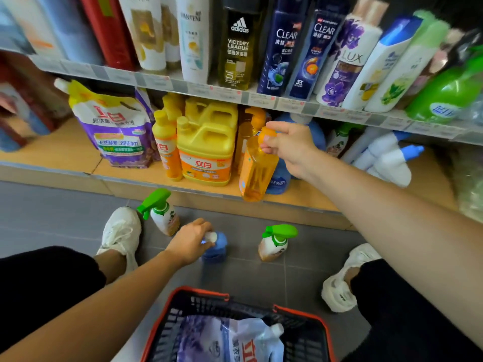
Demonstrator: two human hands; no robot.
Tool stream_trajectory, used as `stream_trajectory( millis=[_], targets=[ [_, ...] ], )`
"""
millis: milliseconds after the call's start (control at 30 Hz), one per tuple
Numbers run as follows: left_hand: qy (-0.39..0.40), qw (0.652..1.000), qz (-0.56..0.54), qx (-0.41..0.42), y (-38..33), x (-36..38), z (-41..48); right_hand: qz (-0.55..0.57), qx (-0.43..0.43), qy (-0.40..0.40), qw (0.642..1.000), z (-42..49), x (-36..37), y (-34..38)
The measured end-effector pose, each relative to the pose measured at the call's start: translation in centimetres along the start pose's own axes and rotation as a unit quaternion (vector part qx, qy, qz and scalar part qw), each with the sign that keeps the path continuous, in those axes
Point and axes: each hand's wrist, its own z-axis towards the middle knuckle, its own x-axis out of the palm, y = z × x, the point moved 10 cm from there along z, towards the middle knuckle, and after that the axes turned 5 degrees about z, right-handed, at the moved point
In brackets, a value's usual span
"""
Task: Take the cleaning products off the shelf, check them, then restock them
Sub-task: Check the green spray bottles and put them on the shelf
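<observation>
- Closest in, a black plastic basket (pixel 201 291) with a red rim and a lattice wall sits on the floor between the person's knees. A soft, glossy refill pouch (pixel 230 340), lavender and white with a white screw spout, lies in it.
- On the left a white mesh trainer (pixel 120 231) is planted on the tile. Just beside it a squat white spray bottle (pixel 163 215) with a green trigger head stands leaning a little.
- The left hand (pixel 192 240) reaches down with its fingers curled over the white cap of a rounded blue bottle (pixel 215 248), which stands on the floor.
- A second green-trigger spray bottle (pixel 275 242) stands upright nearby on the right, apart from the blue one.
- The right hand (pixel 290 147) pinches the orange cap of a clear amber bottle (pixel 257 168) between thumb and fingertips. The bottle tilts, its base at the front edge of the bottom shelf; whether it rests there I cannot tell.
- On that shelf, from the left: a crinkled purple-and-yellow pouch (pixel 117 129), slim orange bottles, a boxy yellow handled jug (pixel 209 145), and white spray bottles with blue nozzles (pixel 386 158) lying over.
- The bottom shelf (pixel 52 150) is a smooth tan board and the floor (pixel 52 212) is matt grey tile. The upper shelf (pixel 156 82) is pale with price strips and carries upright shampoo bottles.
</observation>
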Motion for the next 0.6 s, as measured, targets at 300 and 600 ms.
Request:
stream_trajectory(
  millis=[300, 600],
  targets=[
    [0.032, 0.999, -0.037, -0.001, 1.0, 1.5, -0.3, -0.38, -0.208, 0.086, 0.897, -0.3, 2.4, 2.2],
    [0.016, 0.995, -0.093, -0.01, 1.4, 1.5, -0.2, -0.498, -0.28, 0.152, 0.806, 2.3, 4.3, 4.4]
  ],
)
